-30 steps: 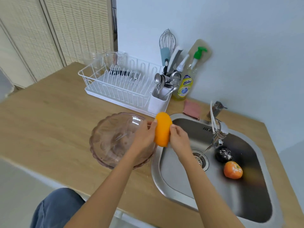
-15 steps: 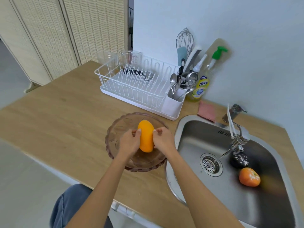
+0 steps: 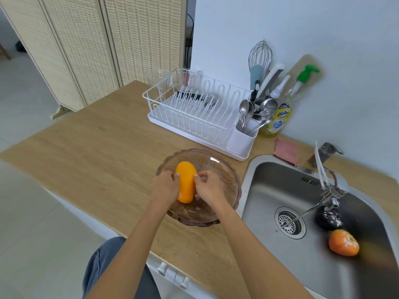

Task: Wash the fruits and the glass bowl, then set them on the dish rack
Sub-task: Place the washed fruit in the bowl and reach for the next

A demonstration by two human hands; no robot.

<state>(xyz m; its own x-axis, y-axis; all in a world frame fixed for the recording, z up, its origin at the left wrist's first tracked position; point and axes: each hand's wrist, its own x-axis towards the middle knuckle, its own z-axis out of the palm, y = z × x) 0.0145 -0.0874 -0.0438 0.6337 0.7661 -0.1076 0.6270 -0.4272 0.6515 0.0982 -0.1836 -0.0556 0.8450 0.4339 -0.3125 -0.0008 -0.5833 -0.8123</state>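
Note:
A yellow-orange mango (image 3: 186, 182) sits low inside the tinted glass bowl (image 3: 224, 167) on the wooden counter. My left hand (image 3: 165, 187) grips its left side and my right hand (image 3: 208, 187) grips its right side. In the steel sink (image 3: 269, 190) to the right lie an orange persimmon-like fruit (image 3: 343, 242) and a dark avocado (image 3: 328, 219) under the tap. The white dish rack (image 3: 194, 117) stands behind the bowl.
A cutlery holder (image 3: 244, 137) with spoons is on the rack's right end. A dish soap bottle (image 3: 278, 119), a whisk and a pink cloth (image 3: 286, 151) stand by the wall. The faucet (image 3: 326, 182) overhangs the sink. Glass cups (image 3: 187, 77) sit at the rack's back.
Both hands carried the mango from the sink's edge leftward and down into the glass bowl. The view shifted left.

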